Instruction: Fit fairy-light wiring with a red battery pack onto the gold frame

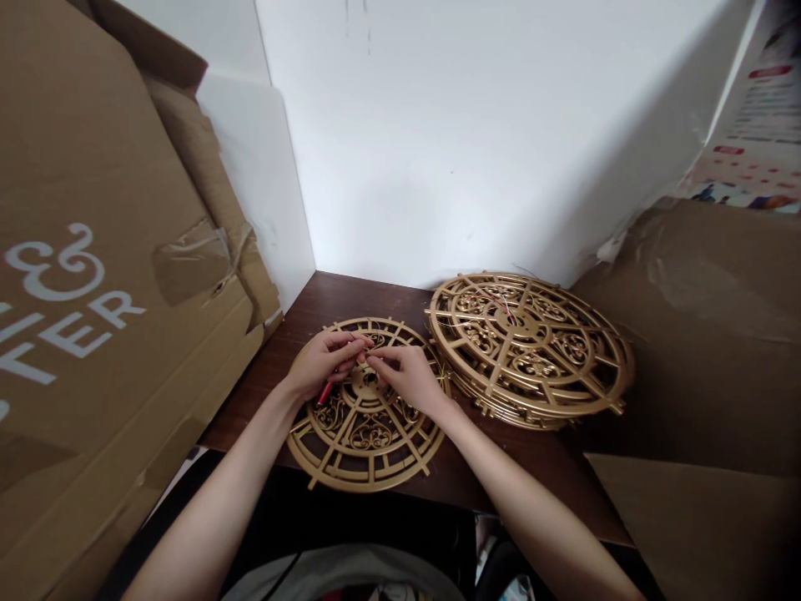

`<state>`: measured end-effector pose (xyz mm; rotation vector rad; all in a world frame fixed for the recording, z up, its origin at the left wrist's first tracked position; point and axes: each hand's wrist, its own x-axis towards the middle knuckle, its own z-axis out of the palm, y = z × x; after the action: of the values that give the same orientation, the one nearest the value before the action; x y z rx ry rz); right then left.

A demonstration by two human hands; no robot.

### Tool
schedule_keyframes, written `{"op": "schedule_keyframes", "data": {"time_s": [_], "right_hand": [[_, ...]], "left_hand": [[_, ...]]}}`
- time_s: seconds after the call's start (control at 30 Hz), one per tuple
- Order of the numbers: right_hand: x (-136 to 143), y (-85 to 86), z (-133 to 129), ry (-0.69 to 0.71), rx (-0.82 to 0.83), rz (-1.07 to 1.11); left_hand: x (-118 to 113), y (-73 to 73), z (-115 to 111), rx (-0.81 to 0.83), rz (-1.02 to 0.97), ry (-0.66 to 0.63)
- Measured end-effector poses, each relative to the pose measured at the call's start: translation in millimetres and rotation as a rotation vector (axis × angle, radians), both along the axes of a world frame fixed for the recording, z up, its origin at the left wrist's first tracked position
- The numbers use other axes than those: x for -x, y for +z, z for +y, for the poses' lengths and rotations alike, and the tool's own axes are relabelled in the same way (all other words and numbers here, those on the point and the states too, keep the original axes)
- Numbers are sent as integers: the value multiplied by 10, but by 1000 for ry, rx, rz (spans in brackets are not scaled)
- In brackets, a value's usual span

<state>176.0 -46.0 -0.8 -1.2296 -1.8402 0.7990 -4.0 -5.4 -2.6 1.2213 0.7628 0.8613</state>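
A round gold openwork frame point(369, 484) with scroll ornaments lies flat on the dark wooden table. Over its centre my left hand point(325, 361) is closed, fingertips pinched. A red-handled tool point(324, 392) sticks out below its palm; the tool's other end is hidden. My right hand point(410, 377) meets it fingertip to fingertip, thumb and forefinger pressed together at what looks like a thin wire, too fine to follow clearly. Yellow wire point(441, 376) shows at the frame's right edge.
To the right stands a stack of similar gold frames point(531, 342), with red and white wires on the top one. A large cardboard box point(93, 192) rises at the left and more cardboard point(701, 334) at the right. A white wall point(438, 142) closes off the back of the table point(331, 292).
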Motion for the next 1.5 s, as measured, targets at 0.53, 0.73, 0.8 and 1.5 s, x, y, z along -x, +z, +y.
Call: {"op": "schedule_keyframes", "data": {"time_s": [0.53, 0.73, 0.8, 1.5], "right_hand": [[-85, 126, 16, -104, -181, -5], [-30, 66, -3, -95, -267, -19], [-25, 55, 2, -110, -260, -18], [47, 96, -106, -278, -492, -248]], "left_hand": [[1, 24, -17, -42, 33, 95], [-10, 23, -18, -55, 37, 134], [-13, 21, -12, -60, 42, 163], [-48, 35, -73, -259, 168, 244]]}}
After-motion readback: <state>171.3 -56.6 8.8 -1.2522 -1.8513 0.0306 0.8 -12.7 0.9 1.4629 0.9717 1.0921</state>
